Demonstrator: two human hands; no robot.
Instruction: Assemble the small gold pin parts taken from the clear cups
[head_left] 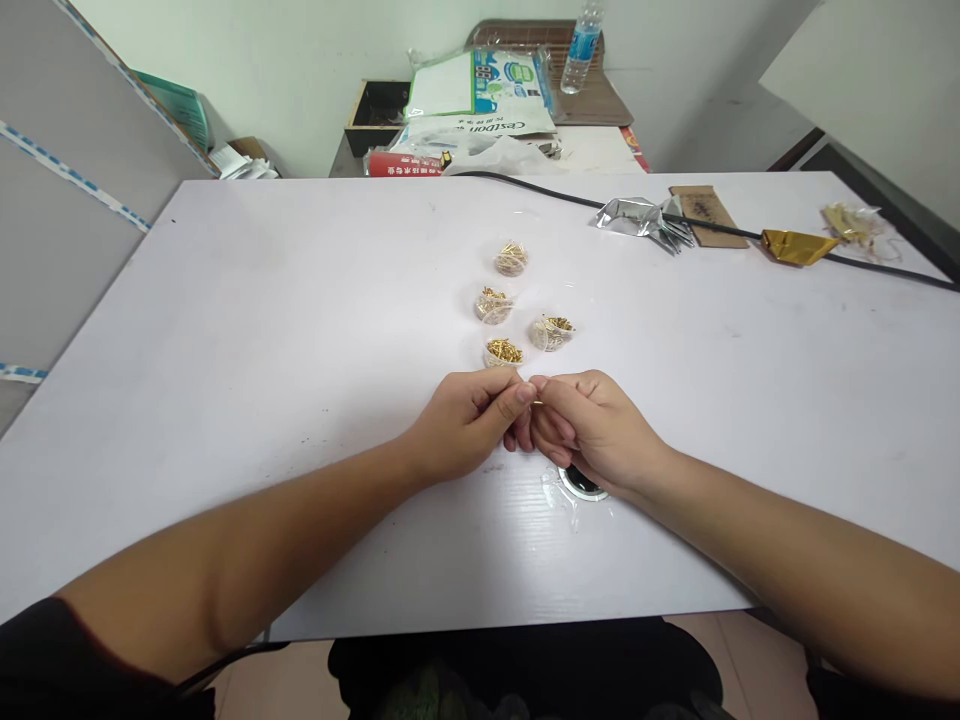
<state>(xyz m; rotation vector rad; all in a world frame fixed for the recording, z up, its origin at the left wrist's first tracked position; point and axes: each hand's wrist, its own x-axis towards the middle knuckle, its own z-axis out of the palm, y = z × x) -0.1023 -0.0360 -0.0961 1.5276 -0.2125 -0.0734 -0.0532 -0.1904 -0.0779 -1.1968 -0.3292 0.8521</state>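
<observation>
My left hand (pixel 480 418) and my right hand (pixel 596 425) meet over the middle of the white table (pixel 247 330), their thumbs and forefingers pinched together. A thin gold-coloured piece (pixel 538 402) shows between the fingertips, mostly hidden, so its exact kind cannot be made out. Just beyond the hands stands a small clear cup (pixel 504 352) of short gold-coloured pieces. Further back are a second cup (pixel 493 305), a third cup (pixel 552 333) to the right, and another cup (pixel 511 259) holding thinner gold pieces.
A dark round fitting (pixel 581 485) is partly under my right hand. Along the back run a black cable (pixel 547 190), a silver packet (pixel 637 217), a cardboard piece (pixel 707 213) and a gold packet (pixel 799 247). A water bottle (pixel 583 45) stands behind the table.
</observation>
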